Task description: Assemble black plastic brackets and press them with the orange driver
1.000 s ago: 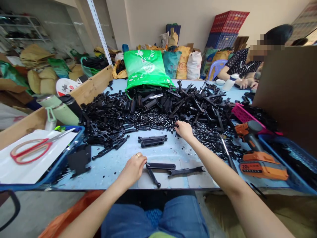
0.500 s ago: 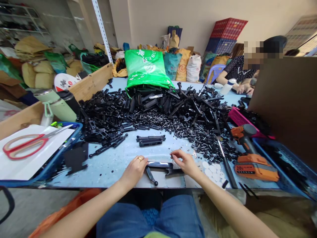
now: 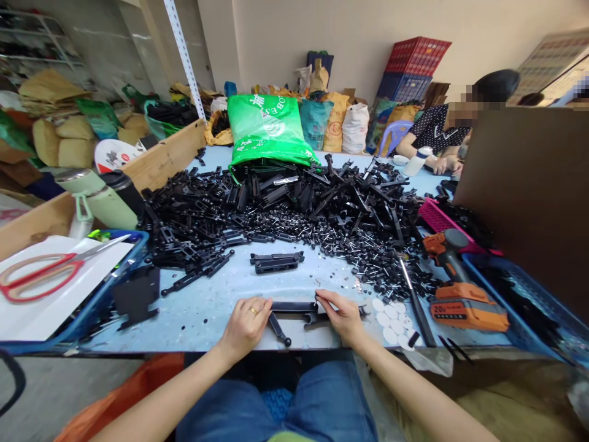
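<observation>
My left hand (image 3: 247,324), a ring on one finger, is closed on the left end of a long black plastic bar (image 3: 294,306) at the table's front edge. A black arm with a ball end (image 3: 281,334) angles down beside that hand. At the bar's right end, thumb and fingertips of my right hand (image 3: 341,314) pinch a small dark-headed screw (image 3: 316,299), its thin shaft pale. Partly under my right hand lies another black piece with a forked end (image 3: 310,318). Beyond the bar are stacked black arms (image 3: 276,262).
Black plastic parts (image 3: 184,209) and loose screws (image 3: 340,236) heap across the table below a green sack (image 3: 269,132). Right are white discs (image 3: 391,319), a hammer (image 3: 416,301) and an orange cordless drill (image 3: 460,301). Scissors (image 3: 41,276) lie left. A co-worker (image 3: 427,135) sits far right.
My right hand has lowered the small screw from above the bar onto its right end. My left hand keeps its hold, and the view has shifted slightly.
</observation>
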`<state>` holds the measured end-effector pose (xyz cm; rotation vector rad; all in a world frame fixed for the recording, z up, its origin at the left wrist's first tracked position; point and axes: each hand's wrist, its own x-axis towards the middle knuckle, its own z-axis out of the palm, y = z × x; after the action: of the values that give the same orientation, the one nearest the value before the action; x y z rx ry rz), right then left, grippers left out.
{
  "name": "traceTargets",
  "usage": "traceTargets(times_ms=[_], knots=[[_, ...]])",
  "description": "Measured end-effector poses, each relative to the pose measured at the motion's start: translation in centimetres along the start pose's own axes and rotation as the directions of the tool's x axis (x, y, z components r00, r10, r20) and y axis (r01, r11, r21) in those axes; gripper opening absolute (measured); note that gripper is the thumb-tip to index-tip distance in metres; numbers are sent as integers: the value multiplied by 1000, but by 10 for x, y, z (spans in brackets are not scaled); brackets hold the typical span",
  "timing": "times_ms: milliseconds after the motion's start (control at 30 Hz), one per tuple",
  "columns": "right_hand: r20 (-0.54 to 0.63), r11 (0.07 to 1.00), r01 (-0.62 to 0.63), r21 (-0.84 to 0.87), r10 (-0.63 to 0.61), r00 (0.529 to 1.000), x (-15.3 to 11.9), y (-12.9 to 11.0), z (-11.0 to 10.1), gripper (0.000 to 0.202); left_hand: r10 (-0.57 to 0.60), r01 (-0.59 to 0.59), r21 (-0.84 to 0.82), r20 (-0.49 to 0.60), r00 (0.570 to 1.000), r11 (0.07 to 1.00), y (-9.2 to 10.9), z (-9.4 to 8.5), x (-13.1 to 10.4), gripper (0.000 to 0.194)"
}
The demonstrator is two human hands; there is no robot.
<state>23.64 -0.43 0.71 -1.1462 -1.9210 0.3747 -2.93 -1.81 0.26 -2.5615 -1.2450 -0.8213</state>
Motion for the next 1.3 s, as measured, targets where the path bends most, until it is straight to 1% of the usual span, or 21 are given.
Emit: traceTargets(times_ms=[67, 133, 267, 333, 433, 533, 600, 700, 767, 833, 867, 900, 967, 1000, 1067, 1133, 1167, 1200, 1233, 1300], knots=[[-17, 1000, 6, -2, -6, 1000, -2, 1, 0, 20, -19, 19, 27, -13, 1000, 999, 3, 1, 1, 28], [-7, 999, 42, -17, -42, 999, -4, 2, -2, 22, -35, 36, 43, -23, 999, 998, 5, 1, 2, 28], [87, 987, 162, -19, -159, 983, -8, 4, -11, 28, -34, 34, 25, 1, 999, 999, 10, 2, 5, 29], [122, 979, 202, -33, -197, 973, -8, 5, -14, 30, -26, 26, 0, 13, 1000, 1000, 11, 2, 7, 30], [156, 972, 224, -66, -211, 965, -5, 4, -17, 32, 8, -7, -30, 23, 1000, 1000, 13, 3, 10, 31], [241, 959, 279, -44, -261, 935, 0, 4, -19, 33, 62, -60, -55, 44, 997, 997, 13, 4, 11, 32], [276, 945, 324, -37, -302, 913, 2, 6, -20, 33, 95, -89, -83, 71, 993, 993, 15, 3, 13, 33], [292, 938, 342, -54, -313, 904, 1, 10, -21, 35, 149, -127, -151, 143, 978, 980, 22, 3, 22, 36], [318, 944, 324, -57, -291, 902, -5, 13, -20, 39, 137, -91, -200, 228, 964, 976, 32, 5, 33, 45], [331, 956, 284, -71, -246, 911, -13, 17, -18, 45, 53, 22, -217, 334, 941, 976, 43, 10, 44, 59], [330, 962, 259, -91, -216, 919, -18, 18, -16, 47, 0, 88, -213, 380, 925, 973, 49, 14, 49, 62], [330, 964, 236, -120, -186, 925, -21, 20, -15, 49, -50, 146, -205, 412, 910, 968, 54, 17, 53, 60], [345, 959, 220, -178, -149, 927, -26, 24, -13, 48, -107, 211, -199, 433, 895, 957, 60, 22, 58, 49], [370, 952, 232, -198, -147, 917, -26, 25, -12, 48, -120, 225, -202, 431, 894, 953, 61, 23, 58, 46], [431, 936, 284, -207, -173, 885, -22, 28, -15, 46, -125, 231, -204, 428, 895, 951, 62, 22, 57, 45], [492, 915, 345, -211, -205, 846, -16, 30, -20, 45, -102, 202, -188, 438, 893, 961, 61, 18, 53, 50], [516, 899, 371, -234, -208, 831, -13, 31, -23, 45, -74, 165, -172, 439, 896, 971, 60, 15, 50, 53], [524, 881, 384, -277, -197, 829, -11, 32, -25, 46, -35, 111, -150, 434, 900, 982, 58, 13, 48, 56], [519, 861, 386, -332, -175, 837, -9, 32, -27, 47, 10, 48, -126, 424, 905, 991, 56, 11, 46, 58], [470, 824, 354, -442, -124, 874, -7, 32, -30, 50, 77, -51, -75, 412, 908, 996, 52, 8, 44, 57]])
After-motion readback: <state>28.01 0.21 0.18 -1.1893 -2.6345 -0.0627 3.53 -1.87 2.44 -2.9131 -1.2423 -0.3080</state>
